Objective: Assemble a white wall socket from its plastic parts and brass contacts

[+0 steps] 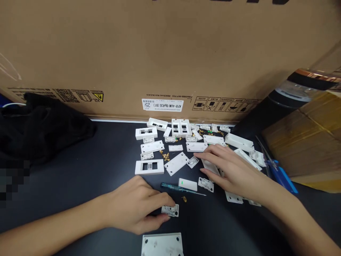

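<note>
My left hand [138, 206] rests on the dark table with its fingers pinched on a small white plastic insert [170, 210]. My right hand [229, 167] lies farther right, fingers stretched flat over a white rectangular plate [209, 165] among the scattered parts. Between the hands lies a thin screwdriver [181, 188] with a clear teal handle, beside a white rocker piece with a green mark [188, 184]. A small brass contact [184, 199] lies just below the screwdriver's shaft.
Several white switch frames, covers and brass bits [165, 156] are spread toward a large cardboard box [160, 53] at the back. A white plate [162, 244] lies at the near edge. Black cloth [39, 128] sits left; another carton [309, 142] and a blue tool [282, 176] right.
</note>
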Demonstrator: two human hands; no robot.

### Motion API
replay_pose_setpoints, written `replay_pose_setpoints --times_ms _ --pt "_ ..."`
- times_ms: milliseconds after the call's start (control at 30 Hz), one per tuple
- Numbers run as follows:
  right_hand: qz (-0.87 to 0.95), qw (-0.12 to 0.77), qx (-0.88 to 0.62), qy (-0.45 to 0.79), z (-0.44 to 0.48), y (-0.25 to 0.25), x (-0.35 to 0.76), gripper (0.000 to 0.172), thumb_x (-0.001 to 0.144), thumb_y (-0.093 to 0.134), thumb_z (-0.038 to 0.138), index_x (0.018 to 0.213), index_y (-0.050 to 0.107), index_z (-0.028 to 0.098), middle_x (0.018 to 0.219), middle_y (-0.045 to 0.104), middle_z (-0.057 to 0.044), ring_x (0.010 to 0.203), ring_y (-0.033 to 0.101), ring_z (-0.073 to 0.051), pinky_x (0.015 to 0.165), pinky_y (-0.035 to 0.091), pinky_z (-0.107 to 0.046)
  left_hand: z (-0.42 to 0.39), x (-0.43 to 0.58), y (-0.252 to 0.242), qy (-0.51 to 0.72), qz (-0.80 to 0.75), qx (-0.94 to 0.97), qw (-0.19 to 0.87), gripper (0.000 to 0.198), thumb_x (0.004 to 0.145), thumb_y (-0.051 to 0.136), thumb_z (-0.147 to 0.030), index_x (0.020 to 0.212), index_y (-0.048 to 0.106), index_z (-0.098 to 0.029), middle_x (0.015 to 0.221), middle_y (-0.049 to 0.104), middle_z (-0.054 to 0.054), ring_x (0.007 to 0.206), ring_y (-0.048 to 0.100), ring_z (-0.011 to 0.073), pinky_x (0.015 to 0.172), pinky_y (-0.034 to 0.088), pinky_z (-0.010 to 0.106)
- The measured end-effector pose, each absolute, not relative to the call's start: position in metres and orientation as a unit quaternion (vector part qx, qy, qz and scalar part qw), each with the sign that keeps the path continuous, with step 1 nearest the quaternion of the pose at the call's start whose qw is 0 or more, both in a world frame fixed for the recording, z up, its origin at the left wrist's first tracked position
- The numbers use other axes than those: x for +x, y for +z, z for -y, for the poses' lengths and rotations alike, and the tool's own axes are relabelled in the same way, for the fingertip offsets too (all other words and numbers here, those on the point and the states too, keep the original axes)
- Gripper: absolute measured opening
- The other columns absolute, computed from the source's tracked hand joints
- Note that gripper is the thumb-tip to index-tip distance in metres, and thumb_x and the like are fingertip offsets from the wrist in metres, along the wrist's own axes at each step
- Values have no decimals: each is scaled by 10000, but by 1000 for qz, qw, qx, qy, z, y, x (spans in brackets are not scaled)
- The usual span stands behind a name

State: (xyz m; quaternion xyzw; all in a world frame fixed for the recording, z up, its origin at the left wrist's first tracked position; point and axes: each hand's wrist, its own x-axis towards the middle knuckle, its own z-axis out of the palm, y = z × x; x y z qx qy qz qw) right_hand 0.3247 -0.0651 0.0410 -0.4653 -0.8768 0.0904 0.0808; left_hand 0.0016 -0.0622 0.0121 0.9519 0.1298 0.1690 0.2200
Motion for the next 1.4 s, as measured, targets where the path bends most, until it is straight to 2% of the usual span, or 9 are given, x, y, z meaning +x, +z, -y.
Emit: replay_pose_setpoints --times_ms 200,333,533,733,933,1033,1133,1267,1400 --pt "877 63 -457 132 70 48 315 270 1034 517 356 1258 655 291 1113 618 -81 1014 570 -260 895 432 -440 62 2 11 178 -132 952 212 194 967 584 -290 1141 632 -218 663 662 -58 503 572 139 452 357 315" --pt "863 86 -467 174 67 54 317 321 1046 491 391 1328 609 297 1143 618 -73 1082 562 -255 953 423 -438 62 1 9 184 -135 952 206 199 952 607 -297 1135 633 -225 672 670 -62 499 566 135 448 353 309" --pt "849 110 -511 79 34 51 309 357 1064 395 337 1309 635 239 1088 624 -98 1064 573 -273 895 425 -428 62 1 11 177 -141 952 208 210 948 618 -313 1144 630 -238 634 654 -79 463 543 134 420 319 311" --pt "839 43 -542 5 -1 49 279 388 1034 453 294 1369 620 196 1099 633 -120 1054 586 -305 847 421 -435 63 0 10 162 -148 954 203 216 957 608 -337 1153 625 -246 639 674 -77 463 571 139 421 321 298" --pt "830 40 -557 13 -15 53 271 268 1016 495 264 1130 735 231 1020 658 -90 1007 600 -277 822 399 -406 64 -1 11 142 -155 957 199 215 970 576 -352 1156 623 -254 624 667 -72 470 592 144 420 323 290" --pt "844 29 -535 36 -14 57 273 222 980 520 228 974 742 238 999 654 -77 999 596 -268 811 392 -402 62 0 11 141 -151 957 205 226 960 576 -346 1161 619 -253 631 670 -70 482 604 143 423 329 285" --pt "853 31 -519 48 -13 59 272 220 964 504 229 926 721 226 998 648 -82 985 587 -267 804 399 -408 62 0 11 143 -152 956 206 233 948 586 -346 1158 624 -252 631 671 -67 474 597 145 414 314 289" --pt "838 66 -539 48 -13 59 264 274 1005 433 302 962 689 212 1016 659 -87 1005 590 -274 842 415 -440 63 -1 10 149 -150 955 210 233 940 593 -338 1151 632 -246 615 661 -65 474 595 149 413 308 295" --pt "839 70 -536 53 -16 57 254 325 993 531 494 990 692 211 1054 672 -90 1069 599 -297 897 415 -464 63 -1 9 161 -150 953 210 230 932 607 -339 1140 640 -245 645 684 -54 501 617 155 425 314 302"
